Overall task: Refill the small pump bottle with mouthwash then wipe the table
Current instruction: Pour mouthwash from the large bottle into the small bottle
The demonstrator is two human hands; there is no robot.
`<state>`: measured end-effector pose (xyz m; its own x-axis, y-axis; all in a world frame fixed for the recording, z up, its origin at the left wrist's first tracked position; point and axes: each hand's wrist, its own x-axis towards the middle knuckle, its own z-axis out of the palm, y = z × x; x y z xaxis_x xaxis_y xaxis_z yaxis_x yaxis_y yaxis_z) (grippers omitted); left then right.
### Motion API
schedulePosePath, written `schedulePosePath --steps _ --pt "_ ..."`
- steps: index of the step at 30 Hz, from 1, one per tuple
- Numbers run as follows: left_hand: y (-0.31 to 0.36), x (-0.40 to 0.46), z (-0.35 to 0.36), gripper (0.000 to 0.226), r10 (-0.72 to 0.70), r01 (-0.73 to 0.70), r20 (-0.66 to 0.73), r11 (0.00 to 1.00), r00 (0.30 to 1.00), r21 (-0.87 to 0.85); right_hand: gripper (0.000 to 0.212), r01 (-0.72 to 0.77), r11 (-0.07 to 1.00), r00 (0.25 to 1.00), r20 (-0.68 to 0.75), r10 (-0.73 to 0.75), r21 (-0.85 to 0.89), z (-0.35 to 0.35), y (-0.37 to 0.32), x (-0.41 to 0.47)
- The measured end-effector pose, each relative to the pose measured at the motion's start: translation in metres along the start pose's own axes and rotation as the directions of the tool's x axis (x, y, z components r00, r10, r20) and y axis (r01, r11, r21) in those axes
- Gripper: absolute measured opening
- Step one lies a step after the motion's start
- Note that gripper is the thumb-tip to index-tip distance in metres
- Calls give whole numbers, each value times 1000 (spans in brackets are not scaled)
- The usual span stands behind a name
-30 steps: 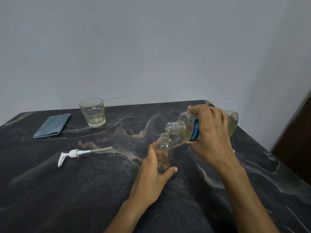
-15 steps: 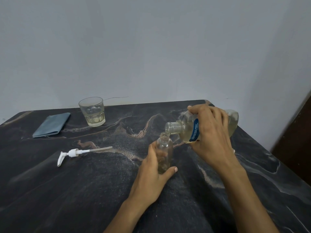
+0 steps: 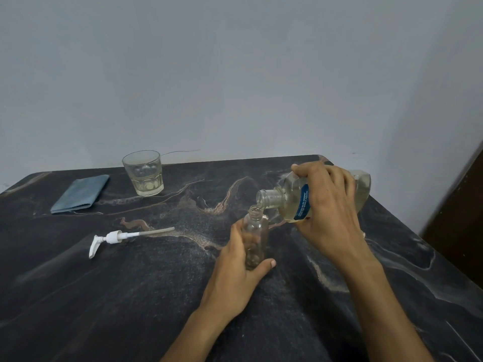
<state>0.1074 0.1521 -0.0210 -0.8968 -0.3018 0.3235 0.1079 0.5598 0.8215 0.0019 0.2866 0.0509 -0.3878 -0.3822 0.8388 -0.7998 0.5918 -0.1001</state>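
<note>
Two clear bottles: left hand grips small cylinder; right hand grips tilted mouthwash flask.

A clear faceted glass stands upright near the far edge of the dark marbled tabletop, holding a shallow layer of pale yellowish liquid. Behind it rises a plain grey-white wall, marked by a thin line just right of the glass, possibly a crack or a wire. At the far right edge, a dark brown panel, perhaps a door, stands beside the wall.
</note>
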Motion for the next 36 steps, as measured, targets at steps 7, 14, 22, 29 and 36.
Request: schedulePosePath --steps 7,14,22,29,36 --pt "0 0 0 63 2 -2 0 1000 1000 -1 90 -9 1000 1000 12 9 3 -1 -1 0" --pt "0 0 0 62 2 -2 3 1000 1000 -3 91 -7 1000 1000 8 7 11 -1 -1 1" --pt "-1 0 0 62 7 -7 -6 1000 1000 -2 90 -9 1000 1000 12 8 17 -1 -1 0" --pt "-1 0 1 60 9 -9 -12 1000 1000 17 89 -10 1000 1000 20 10 25 0 -2 1" --pt "0 0 0 62 1 -1 -8 1000 1000 6 88 -4 1000 1000 13 4 28 0 -4 1"
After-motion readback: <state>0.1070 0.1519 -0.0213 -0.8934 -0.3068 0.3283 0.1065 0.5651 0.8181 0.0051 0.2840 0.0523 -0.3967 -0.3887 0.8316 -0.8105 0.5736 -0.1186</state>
